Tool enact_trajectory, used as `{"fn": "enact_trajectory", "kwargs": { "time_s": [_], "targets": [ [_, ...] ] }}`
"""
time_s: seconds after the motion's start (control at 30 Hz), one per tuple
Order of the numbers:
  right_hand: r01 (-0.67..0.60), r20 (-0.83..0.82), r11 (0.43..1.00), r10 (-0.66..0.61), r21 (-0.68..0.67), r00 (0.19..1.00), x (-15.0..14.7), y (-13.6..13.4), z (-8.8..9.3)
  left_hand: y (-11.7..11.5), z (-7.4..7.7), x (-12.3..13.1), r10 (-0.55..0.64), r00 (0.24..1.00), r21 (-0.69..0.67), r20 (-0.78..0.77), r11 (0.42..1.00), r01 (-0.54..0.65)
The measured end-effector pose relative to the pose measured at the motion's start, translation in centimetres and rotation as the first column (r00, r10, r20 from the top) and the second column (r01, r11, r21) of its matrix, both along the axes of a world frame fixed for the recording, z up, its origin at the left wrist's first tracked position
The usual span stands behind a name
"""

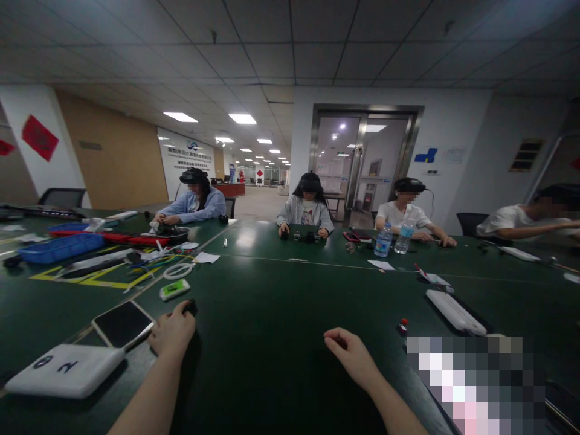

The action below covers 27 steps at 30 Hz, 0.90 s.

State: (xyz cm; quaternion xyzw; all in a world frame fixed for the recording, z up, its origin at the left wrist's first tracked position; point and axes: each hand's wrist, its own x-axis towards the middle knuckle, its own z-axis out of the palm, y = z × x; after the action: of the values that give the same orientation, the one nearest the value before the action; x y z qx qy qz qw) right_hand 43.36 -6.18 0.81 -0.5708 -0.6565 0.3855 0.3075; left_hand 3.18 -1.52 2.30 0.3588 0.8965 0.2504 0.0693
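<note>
My left hand (pixel 173 331) is closed around a small black object (pixel 191 307) at the table's left. Only part of that object shows past my fingers, and its kind is unclear. Just beside this hand lies a white-framed tablet or phone with a dark screen (pixel 124 323), and nearer to me a white box-like case (pixel 66 370) with black marks on top. My right hand (pixel 353 357) is at the centre right over the green table (pixel 267 338), fingers curled in and thumb near the index finger. Nothing shows between them.
A green-and-white packet (pixel 174 289), a coiled white cable (pixel 178 270) and a blue tray (pixel 63 248) lie on the left. At right are a red-topped small item (pixel 403 327), a white device (pixel 455 311) and two water bottles (pixel 383 240). Several people sit across the table.
</note>
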Motion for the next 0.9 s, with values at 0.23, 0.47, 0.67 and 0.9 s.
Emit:
{"fn": "enact_trajectory", "kwargs": {
  "time_s": [0.23, 0.47, 0.67, 0.9],
  "targets": [
    [-0.018, -0.008, 1.0, 0.018, 0.005, 1.0, -0.23, -0.4, 0.45, 0.11, -0.33, -0.11, 0.0, 1.0, 0.013, -0.01, 1.0, 0.0],
    [-0.019, 0.013, 1.0, 0.019, -0.002, 1.0, -0.23, -0.3, 0.25, 0.07, -0.33, -0.21, -0.006, 1.0, 0.022, -0.01, 1.0, 0.007],
    [-0.027, 0.003, 1.0, 0.027, 0.01, 1.0, -0.29, -0.41, 0.45, 0.14, -0.35, -0.01, 0.021, 0.999, 0.017, -0.048, 1.0, -0.02],
    [-0.026, 0.007, 1.0, 0.026, 0.004, 1.0, -0.37, -0.41, 0.61, 0.39, -0.48, -0.16, 0.018, 0.996, -0.009, -0.083, 1.0, -0.019]
  ]
}}
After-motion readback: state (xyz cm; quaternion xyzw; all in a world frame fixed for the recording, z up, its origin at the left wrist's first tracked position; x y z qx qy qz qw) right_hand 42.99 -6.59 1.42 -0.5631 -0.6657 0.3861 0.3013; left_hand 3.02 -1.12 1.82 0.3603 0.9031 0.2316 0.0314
